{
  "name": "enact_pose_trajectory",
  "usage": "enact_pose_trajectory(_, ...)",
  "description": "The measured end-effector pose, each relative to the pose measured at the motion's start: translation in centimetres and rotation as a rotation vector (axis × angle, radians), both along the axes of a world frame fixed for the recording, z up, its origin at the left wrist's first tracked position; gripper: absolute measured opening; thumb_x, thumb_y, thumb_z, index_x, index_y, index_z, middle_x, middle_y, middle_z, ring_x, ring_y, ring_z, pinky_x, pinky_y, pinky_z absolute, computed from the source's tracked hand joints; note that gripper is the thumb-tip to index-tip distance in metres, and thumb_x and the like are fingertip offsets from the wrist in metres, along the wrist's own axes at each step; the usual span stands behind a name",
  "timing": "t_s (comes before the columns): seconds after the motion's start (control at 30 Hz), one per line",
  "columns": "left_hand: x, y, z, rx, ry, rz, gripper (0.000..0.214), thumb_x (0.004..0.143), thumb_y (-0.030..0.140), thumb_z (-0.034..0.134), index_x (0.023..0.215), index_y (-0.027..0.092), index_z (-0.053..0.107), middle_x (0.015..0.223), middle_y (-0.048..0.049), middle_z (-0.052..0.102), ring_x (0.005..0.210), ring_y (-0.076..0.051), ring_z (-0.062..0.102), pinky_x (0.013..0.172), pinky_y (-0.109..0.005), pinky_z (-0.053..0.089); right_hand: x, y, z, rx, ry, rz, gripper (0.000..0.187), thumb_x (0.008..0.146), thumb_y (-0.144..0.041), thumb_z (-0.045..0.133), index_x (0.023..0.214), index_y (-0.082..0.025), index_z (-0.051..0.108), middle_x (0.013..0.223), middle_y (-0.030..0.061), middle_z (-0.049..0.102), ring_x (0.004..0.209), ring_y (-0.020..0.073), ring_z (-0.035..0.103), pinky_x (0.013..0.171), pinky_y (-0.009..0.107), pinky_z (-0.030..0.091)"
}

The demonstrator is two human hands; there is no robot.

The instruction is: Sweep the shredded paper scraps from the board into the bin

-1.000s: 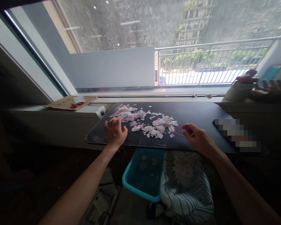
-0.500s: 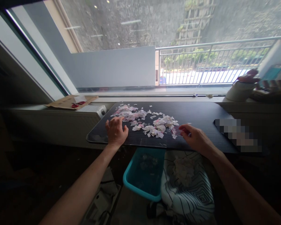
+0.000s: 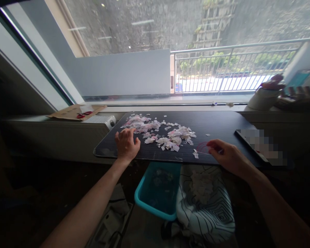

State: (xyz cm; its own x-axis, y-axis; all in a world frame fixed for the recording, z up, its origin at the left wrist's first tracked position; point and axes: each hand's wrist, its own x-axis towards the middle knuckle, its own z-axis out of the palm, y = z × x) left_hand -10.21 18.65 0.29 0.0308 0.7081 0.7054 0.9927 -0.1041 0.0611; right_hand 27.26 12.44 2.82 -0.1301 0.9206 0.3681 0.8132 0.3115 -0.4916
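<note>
Head view. Your right hand point(image 3: 214, 148): fingers pinched on clear sheet point(image 3: 203, 147), scraps point(image 3: 195, 154) at its 8 o'clock. Your left hand point(image 3: 127, 143): fingers apart, paper pile point(image 3: 139, 124) at 1 o'clock on table point(image 3: 217, 124). Advise: keep sheet low, level; few scraps per stroke.

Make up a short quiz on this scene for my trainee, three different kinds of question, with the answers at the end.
1. True or false: the red-handled scissors lie on the brown paper.
2. Fill in the blank: the pinkish see-through item is held in the person's ____ hand.
3. Multiple choice: the heaped paper scraps beyond the turquoise tub lie on: A, a striped towel; B, the dark tabletop; C, the windowsill.

Key: 1. True. 2. Right hand. 3. B.
</note>
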Motion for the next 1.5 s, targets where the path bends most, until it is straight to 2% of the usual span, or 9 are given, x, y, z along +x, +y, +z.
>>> enact_pose_trajectory(0.2,0.0,0.1,-0.1,-0.006,-0.018,-0.013,0.039,0.081,0.023,0.047,0.119,0.015,0.052,0.117,-0.0153,0.055,0.12,-0.031,0.043,0.109,-0.049,0.017,0.1,0.0,-0.1,-0.04,-0.009,0.032,0.019,0.081,-0.029,0.052,0.094,-0.022,0.065,0.073,0.0006,0.07,0.057,0.0141,0.061,0.057,0.025,0.047)
enact_pose_trajectory(0.43,-0.1,0.1,-0.2,-0.016,-0.027,-0.018,0.04,0.081,0.023,0.046,0.12,0.015,0.052,0.118,-0.0156,0.055,0.12,-0.031,0.042,0.109,-0.049,0.017,0.8,0.2,-1.0,-0.052,0.052,0.027,0.021,0.082,-0.032,0.054,0.096,-0.023,0.066,0.079,0.0022,0.072,0.064,0.016,0.064,0.06,0.028,0.05)
enact_pose_trajectory(0.63,-0.1,0.1,-0.1,-0.025,-0.029,-0.017,0.041,0.08,0.023,0.047,0.12,0.016,0.052,0.118,-0.0148,0.055,0.12,-0.031,0.043,0.108,-0.048,0.018,1.4,-1.4,-1.1,-0.124,0.08,0.107,0.021,0.082,-0.037,0.055,0.094,-0.023,0.066,0.084,0.0025,0.073,0.066,0.0163,0.064,0.062,0.028,0.052)
enact_pose_trajectory(0.83,-0.1,0.1,-0.1,-0.004,-0.008,-0.014,0.039,0.082,0.023,0.046,0.119,0.015,0.052,0.117,-0.0151,0.055,0.12,-0.03,0.044,0.108,-0.047,0.018,1.7,-1.8,-1.1,-0.125,0.085,0.043,0.022,0.084,-0.037,0.054,0.097,-0.023,0.064,0.085,0.0027,0.072,0.065,0.0158,0.063,0.063,0.029,0.052)
enact_pose_trajectory(1.03,-0.1,0.1,-0.1,0.025,-0.013,-0.053,0.037,0.082,0.022,0.046,0.117,0.015,0.053,0.115,-0.0144,0.056,0.118,-0.029,0.046,0.109,-0.046,0.018,2.5,-2.4,-1.0,-0.155,0.077,0.118,0.021,0.085,-0.039,0.054,0.096,-0.023,0.064,0.087,0.0026,0.071,0.071,0.0167,0.064,0.067,0.029,0.052)
enact_pose_trajectory(1.2,-0.1,0.1,-0.1,0.048,-0.008,-0.079,0.036,0.082,0.023,0.046,0.115,0.015,0.054,0.113,-0.0138,0.058,0.116,-0.029,0.048,0.109,-0.045,0.02,1.7,-0.3,-0.7,-0.084,0.117,0.061,0.022,0.084,-0.037,0.055,0.098,-0.023,0.064,0.087,0.0025,0.072,0.071,0.0166,0.064,0.067,0.029,0.051)
enact_pose_trajectory(1.33,-0.2,0.2,-0.2,0.036,-0.016,-0.07,0.038,0.081,0.023,0.047,0.117,0.016,0.053,0.114,-0.0139,0.057,0.116,-0.03,0.047,0.108,-0.046,0.021,0.1,1.8,-1.1,-0.06,0.11,0.122,0.021,0.085,-0.034,0.053,0.098,-0.022,0.064,0.085,0.0017,0.072,0.065,0.0146,0.061,0.064,0.028,0.05)
enact_pose_trajectory(1.4,-0.3,0.2,-0.2,0.044,0.0,-0.062,0.037,0.081,0.023,0.047,0.116,0.015,0.054,0.113,-0.0139,0.058,0.114,-0.03,0.048,0.107,-0.046,0.022,-0.1,1.9,-1.4,-0.076,0.093,0.155,0.021,0.085,-0.035,0.052,0.098,-0.021,0.064,0.085,0.0018,0.071,0.064,0.0144,0.061,0.063,0.028,0.05)
enact_pose_trajectory(1.5,-0.3,0.2,-0.3,0.062,0.023,-0.055,0.036,0.081,0.024,0.047,0.115,0.014,0.054,0.111,-0.0136,0.058,0.112,-0.03,0.049,0.106,-0.045,0.024,0.7,0.5,-1.8,-0.121,0.09,0.181,0.023,0.087,-0.038,0.052,0.098,-0.022,0.063,0.087,0.0023,0.071,0.07,0.0154,0.062,0.065,0.027,0.05)
